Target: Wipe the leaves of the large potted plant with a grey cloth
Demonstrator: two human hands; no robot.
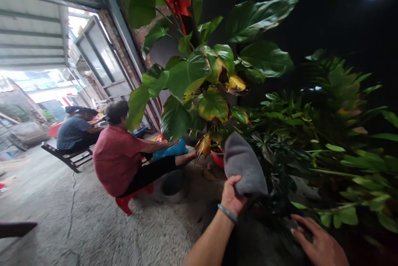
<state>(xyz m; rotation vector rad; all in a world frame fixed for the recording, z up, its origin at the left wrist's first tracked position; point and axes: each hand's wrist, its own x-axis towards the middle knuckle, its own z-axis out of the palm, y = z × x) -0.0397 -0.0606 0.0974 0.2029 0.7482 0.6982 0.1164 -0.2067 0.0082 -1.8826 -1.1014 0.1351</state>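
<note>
Inscriptions: none legible. No text, label, brand, number or sign could be read.

1 cloth (245,164), 1 bangle (228,213), 1 bucket (176,198), 1 red pot (218,159)
</note>
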